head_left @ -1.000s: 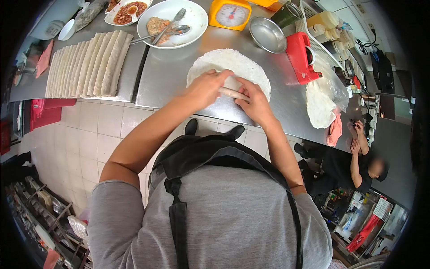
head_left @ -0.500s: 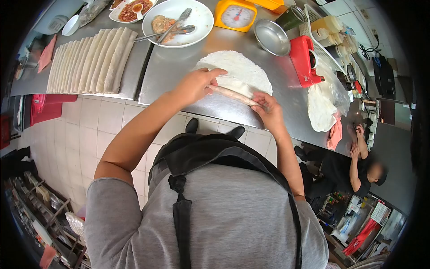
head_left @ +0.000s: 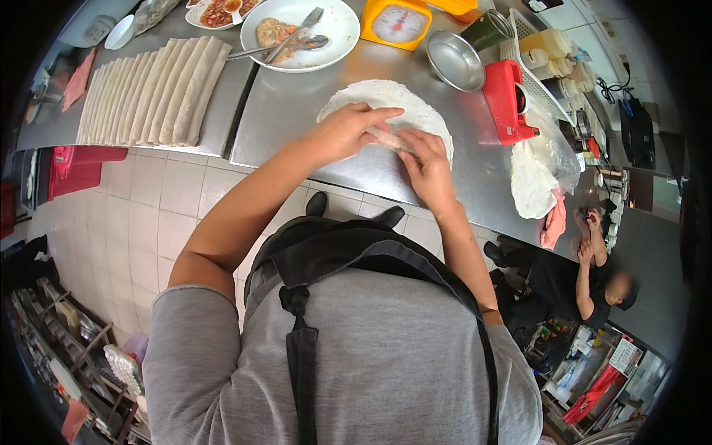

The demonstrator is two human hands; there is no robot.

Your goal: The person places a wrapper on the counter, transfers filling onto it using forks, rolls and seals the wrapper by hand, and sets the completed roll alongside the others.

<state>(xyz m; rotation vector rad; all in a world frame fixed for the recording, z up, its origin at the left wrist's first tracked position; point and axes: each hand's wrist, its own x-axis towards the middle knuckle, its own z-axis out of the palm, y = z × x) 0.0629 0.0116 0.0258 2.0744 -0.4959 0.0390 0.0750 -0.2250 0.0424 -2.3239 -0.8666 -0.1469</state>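
Gripping opposite ends of a slim pale cylindrical roll [head_left: 388, 139], the left hand [head_left: 345, 133] and the right hand [head_left: 429, 165] curl their fingers over it at the near part of a thin round white sheet [head_left: 386, 94], which lies on the shiny grey steel bench [head_left: 278, 104] near a wide white plate [head_left: 337, 41].

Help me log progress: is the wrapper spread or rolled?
Partly rolled: the wrapper lies flat beyond a roll between the left hand and right hand.

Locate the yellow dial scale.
In the head view, the yellow dial scale stands just right of top centre, between the white plate and metal bowl.
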